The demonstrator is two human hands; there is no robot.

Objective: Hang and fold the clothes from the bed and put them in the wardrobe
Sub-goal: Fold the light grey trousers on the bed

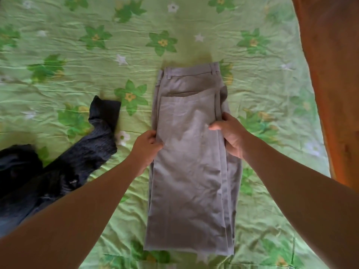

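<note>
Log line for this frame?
grey trousers on bed, mid-fold | left hand grips left edge | right hand grips right edge

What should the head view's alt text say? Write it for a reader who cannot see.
The left hand and right hand pinch opposite side edges of grey trousers lying folded lengthwise on a green flowered bedsheet. Dark clothes lie crumpled at left.

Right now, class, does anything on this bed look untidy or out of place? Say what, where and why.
The dark garment lies crumpled and unfolded on the green bedsheet, left of the grey trousers. The trousers lie flat, the left hand and right hand gripping their edges, but their layers stagger along the right side.
</note>
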